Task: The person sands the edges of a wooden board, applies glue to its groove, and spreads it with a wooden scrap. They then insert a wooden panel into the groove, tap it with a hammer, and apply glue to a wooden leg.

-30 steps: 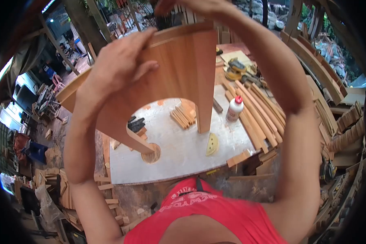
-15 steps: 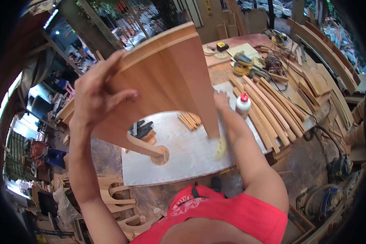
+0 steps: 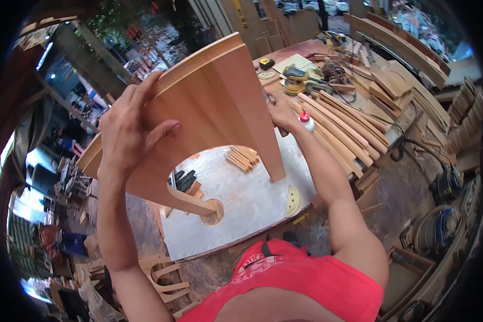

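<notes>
An arched wooden panel stands upright on a whitish work board, its curved cutout facing down. My left hand grips its upper left part, fingers over the top edge and thumb against the near face. One leg of the panel comes down at a round wooden disc; the other rests on the board farther right. My right hand is closed just beside the panel's right edge, around a slim dark-handled tool mostly hidden by the fingers. Close to that wrist stands a white glue bottle with a red cap.
Long curved wood strips lie to the right, with a yellow sander behind them. A tape measure sits farther back. Through the arch show short wood sticks. A yellow perforated sanding disc lies near the front edge.
My right hand has come up from the board beside the glue bottle to the panel's right edge, now closed around a tool. My left hand keeps its hold on the panel. The view has shifted slightly.
</notes>
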Tool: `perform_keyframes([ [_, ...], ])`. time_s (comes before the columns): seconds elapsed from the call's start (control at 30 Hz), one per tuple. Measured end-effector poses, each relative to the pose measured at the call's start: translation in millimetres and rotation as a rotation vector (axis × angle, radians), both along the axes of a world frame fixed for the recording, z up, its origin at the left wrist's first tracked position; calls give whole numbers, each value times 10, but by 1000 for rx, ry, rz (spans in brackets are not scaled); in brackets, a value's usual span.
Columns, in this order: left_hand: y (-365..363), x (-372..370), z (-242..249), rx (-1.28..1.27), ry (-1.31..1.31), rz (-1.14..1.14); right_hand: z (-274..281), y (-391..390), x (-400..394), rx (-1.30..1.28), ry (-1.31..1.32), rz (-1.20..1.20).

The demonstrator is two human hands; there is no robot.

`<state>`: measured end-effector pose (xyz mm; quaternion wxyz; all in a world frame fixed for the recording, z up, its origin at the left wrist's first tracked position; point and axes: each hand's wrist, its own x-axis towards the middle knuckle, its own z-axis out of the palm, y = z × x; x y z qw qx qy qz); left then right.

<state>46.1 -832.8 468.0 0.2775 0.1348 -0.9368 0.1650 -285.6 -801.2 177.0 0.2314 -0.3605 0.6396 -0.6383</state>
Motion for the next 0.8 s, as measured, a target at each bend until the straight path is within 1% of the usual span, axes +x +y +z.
perform_keyframes([
  [0.03,-28,5,-18,-40,14,-7,242,291,136,-65,-24,-21],
  [0.1,-86,-23,-55,-62,23,-111,584,857,432,-166,-61,-82],
  [0.13,-126,16,-63,-74,47,-124,708,1130,502,-121,-16,-113],
  [0.2,-152,29,-99,-114,50,-98,953,1504,663,-159,83,-218],
  [0.23,-63,56,-65,-53,16,-33,1081,1642,761,-201,119,-287],
  [0.27,-185,31,-144,-85,61,-72,1190,1769,829,-264,159,-359],
  [0.3,-135,68,-150,-126,68,-47,1224,1890,769,-314,162,-393],
  [0.33,-100,67,-158,-157,67,-2,1267,2005,775,-447,303,-425],
  [0.37,-141,39,-204,-175,91,-23,1480,2111,913,-482,410,-354],
  [0.4,-119,26,-187,-135,85,-7,1786,2218,1076,-517,509,-294],
  [0.47,-106,16,-199,-77,89,-15,2436,2297,1366,-401,843,-261],
  [0.5,-148,-3,-211,-64,106,-35,2786,2231,1606,-288,1139,-460],
  [0.57,-200,-34,-178,-28,121,-60,3453,1900,2185,-241,1656,-503],
  [0.63,-214,-54,-150,23,113,-66,3933,1418,2741,-335,2057,-241],
  [0.7,-203,-48,-136,36,104,-73,4252,850,3241,-378,2410,-40],
  [0.77,-196,-40,-135,56,118,-81,4378,476,4227,382,2555,-43],
  [0.8,-207,-50,-134,75,111,-83,4395,348,4465,601,2562,-95],
])
